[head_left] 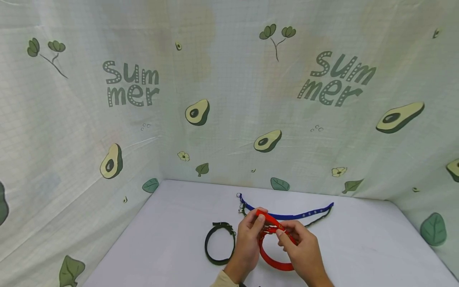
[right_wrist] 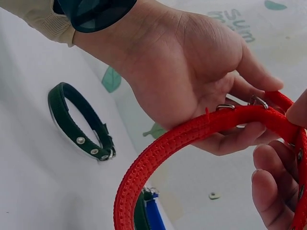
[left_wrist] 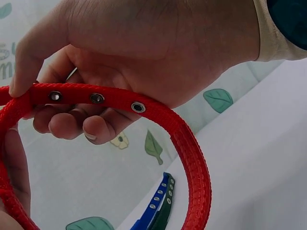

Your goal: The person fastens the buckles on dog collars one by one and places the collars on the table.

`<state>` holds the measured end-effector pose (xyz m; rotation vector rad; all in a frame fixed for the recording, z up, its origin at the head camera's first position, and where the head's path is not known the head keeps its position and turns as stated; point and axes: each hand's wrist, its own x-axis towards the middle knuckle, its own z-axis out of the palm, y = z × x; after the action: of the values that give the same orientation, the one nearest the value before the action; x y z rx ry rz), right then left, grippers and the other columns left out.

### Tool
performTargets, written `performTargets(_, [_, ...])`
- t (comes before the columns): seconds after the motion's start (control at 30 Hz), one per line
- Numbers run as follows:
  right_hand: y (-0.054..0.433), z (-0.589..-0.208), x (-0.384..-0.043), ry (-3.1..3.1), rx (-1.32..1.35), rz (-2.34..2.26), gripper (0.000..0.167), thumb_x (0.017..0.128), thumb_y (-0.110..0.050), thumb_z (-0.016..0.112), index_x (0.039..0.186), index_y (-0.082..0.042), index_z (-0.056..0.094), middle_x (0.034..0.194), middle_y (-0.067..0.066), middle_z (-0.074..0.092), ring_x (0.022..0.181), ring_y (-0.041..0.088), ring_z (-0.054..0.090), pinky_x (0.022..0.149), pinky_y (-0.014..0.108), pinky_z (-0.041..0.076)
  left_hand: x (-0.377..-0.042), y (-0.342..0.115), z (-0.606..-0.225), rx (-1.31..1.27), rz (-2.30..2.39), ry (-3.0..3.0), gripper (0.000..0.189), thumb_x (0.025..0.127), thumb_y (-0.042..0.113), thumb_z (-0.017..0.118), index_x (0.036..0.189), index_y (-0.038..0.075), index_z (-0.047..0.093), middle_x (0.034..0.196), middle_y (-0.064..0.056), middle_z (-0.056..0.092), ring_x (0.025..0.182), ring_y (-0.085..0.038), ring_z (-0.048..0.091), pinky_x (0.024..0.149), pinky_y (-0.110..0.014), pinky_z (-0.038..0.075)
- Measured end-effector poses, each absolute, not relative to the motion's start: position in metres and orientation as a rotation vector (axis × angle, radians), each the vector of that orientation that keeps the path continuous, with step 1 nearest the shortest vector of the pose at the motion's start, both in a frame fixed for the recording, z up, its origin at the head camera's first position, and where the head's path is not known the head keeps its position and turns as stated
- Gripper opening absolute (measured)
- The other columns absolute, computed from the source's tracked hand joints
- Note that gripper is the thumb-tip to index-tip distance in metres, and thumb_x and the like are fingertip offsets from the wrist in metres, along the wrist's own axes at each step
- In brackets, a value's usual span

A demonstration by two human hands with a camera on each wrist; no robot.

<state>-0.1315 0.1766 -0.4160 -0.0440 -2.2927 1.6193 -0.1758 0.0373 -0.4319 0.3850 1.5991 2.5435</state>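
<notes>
Both hands hold a red collar [head_left: 276,264] bent into a loop, raised in front of the body. My left hand [head_left: 247,241] pinches the strap between thumb and fingers near its top. In the left wrist view, metal eyelets [left_wrist: 97,98] run along the part by the left fingers. My right hand [head_left: 307,251] grips the collar on the other side, thumb on top. Its metal buckle [right_wrist: 259,101] and a metal loop [right_wrist: 225,106] show by the right fingers. The two hands' fingertips meet close together where the strap's ends overlap.
A dark green collar [head_left: 207,249], closed in a ring, lies on the white table [head_left: 161,235] left of the hands. Behind them a blue collar [head_left: 283,217] lies stretched out, with another dark green collar [head_left: 319,218] along it. A printed curtain [head_left: 229,79] hangs behind.
</notes>
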Motion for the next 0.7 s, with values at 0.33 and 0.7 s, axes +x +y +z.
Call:
performTargets(0.33, [0.177,-0.4169,-0.1317,-2.286,-0.038,1.637,0.017,0.093,-0.01,0.073,0.108,-0.008,0.068,0.085,0.004,0.069,0.066,0.016,0.064,0.061,0.028,0.056,-0.1768,0.0356,-0.4308,0.355,2.589,1.545,0.036,0.103,0.031,0.057,0.128,0.006,0.057,0.122,-0.017,0.059,0.112,-0.028,0.059,0.095,-0.038,0.049])
performTargets(0.7, [0.1773,-0.4189,-0.1329,-2.291,-0.032,1.639,0.018,0.092,-0.01,0.073,0.109,-0.008,0.067,0.089,0.004,0.07,0.068,0.016,0.065,0.062,0.028,0.057,-0.1775,0.0383,-0.432,0.317,2.647,1.513,0.038,0.103,0.033,0.057,0.131,0.008,0.054,0.117,-0.015,0.063,0.108,-0.027,0.062,0.094,-0.04,0.051])
